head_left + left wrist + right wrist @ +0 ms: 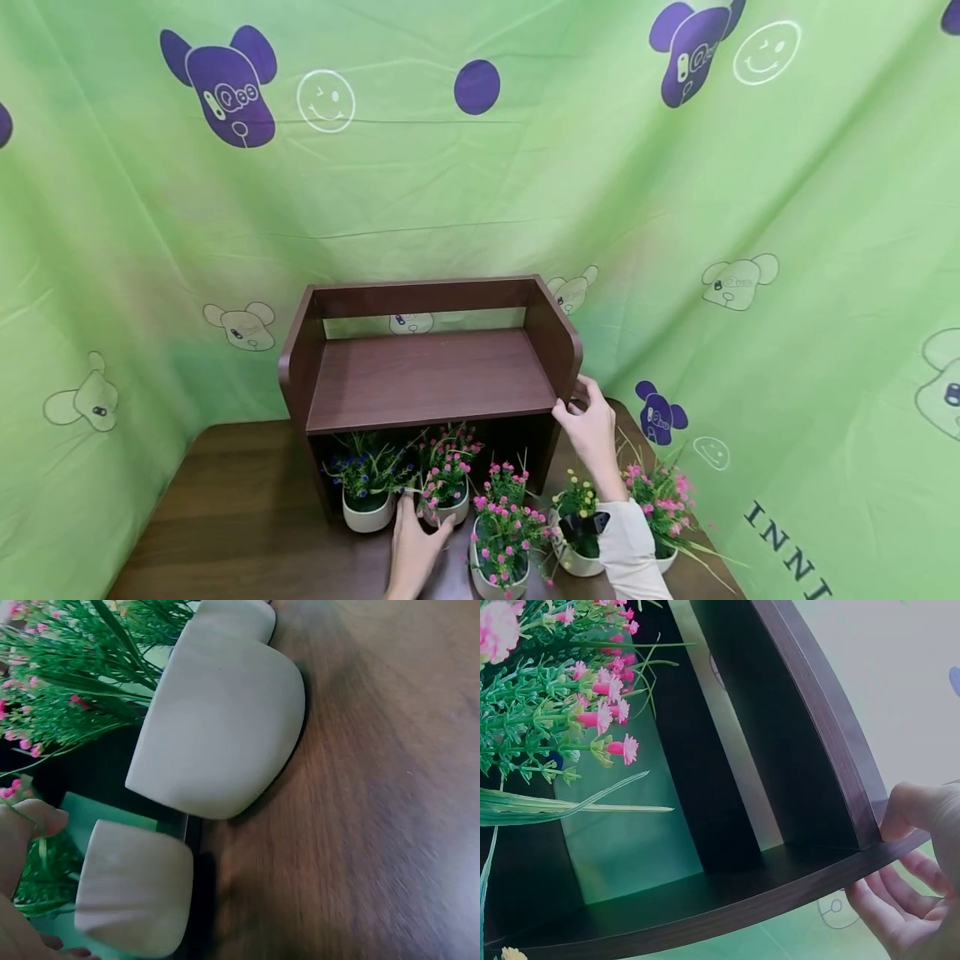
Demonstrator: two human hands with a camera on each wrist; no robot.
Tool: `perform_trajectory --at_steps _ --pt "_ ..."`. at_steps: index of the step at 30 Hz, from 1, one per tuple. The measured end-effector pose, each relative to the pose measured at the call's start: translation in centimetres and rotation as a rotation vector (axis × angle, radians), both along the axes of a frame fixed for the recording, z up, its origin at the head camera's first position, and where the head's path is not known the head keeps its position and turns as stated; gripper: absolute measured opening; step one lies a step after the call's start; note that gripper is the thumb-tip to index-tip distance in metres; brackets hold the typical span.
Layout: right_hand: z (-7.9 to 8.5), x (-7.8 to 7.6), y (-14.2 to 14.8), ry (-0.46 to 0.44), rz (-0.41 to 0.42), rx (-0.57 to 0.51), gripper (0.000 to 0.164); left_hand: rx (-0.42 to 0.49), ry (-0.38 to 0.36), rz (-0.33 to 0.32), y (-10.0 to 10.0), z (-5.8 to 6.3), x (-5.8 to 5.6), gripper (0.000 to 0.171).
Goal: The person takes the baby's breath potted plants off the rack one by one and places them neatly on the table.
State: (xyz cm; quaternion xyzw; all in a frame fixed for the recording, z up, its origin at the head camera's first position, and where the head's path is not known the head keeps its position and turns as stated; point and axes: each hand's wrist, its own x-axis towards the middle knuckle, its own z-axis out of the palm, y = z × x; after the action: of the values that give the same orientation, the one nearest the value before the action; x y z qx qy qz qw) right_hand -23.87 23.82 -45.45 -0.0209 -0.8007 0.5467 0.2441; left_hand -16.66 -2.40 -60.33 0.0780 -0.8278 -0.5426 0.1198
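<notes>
My left hand point(418, 546) is at the near side of a white pot point(454, 512) of pink flowers, in the right-hand part of the pair at the shelf's lower opening. Its thumb and fingers are spread about that pot point(135, 889); in the left wrist view the thumb lies by the greenery beside the rim. With my right hand point(588, 425) I grip the front right corner of a dark brown wooden shelf point(431, 375), thumb and fingers on opposite faces of the board point(735, 907). A blue-flowered pot point(367, 515) stands at the left of the lower opening.
On the brown table point(225, 508), a larger pink-flowered pot point(498, 583) stands in front of the shelf. Right of it are a yellow-flowered pot point(577, 562) and another pink-flowered plant point(663, 500), partly behind my right sleeve point(632, 546). A green printed cloth point(420, 183) hangs behind.
</notes>
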Motion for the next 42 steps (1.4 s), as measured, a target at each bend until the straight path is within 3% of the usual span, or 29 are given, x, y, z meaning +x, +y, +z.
perform_trajectory --at_steps 6,16,26,31,37,42 --pt "-0.3 0.3 -0.4 -0.010 0.002 0.002 0.050 0.069 -0.019 0.055 1.5 -0.8 -1.0 0.099" --pt "-0.4 0.4 -0.4 0.026 -0.015 0.011 0.048 0.054 0.041 0.163 3.1 -1.6 -1.1 0.107" --pt "-0.1 0.2 -0.4 0.013 -0.013 0.005 0.050 0.008 -0.017 0.263 4.7 -2.2 -1.6 0.119" --pt "0.1 0.2 -0.4 0.027 -0.020 0.002 0.049 -0.043 0.066 0.289 5.0 -3.1 -2.0 0.113" --pt "0.1 0.2 -0.4 0.043 -0.029 0.014 0.048 -0.105 0.265 0.303 5.1 -4.0 -2.4 0.089" --pt "0.2 0.2 -0.3 0.014 -0.009 -0.011 0.049 -0.090 0.283 0.303 5.1 -4.1 -2.4 0.088"
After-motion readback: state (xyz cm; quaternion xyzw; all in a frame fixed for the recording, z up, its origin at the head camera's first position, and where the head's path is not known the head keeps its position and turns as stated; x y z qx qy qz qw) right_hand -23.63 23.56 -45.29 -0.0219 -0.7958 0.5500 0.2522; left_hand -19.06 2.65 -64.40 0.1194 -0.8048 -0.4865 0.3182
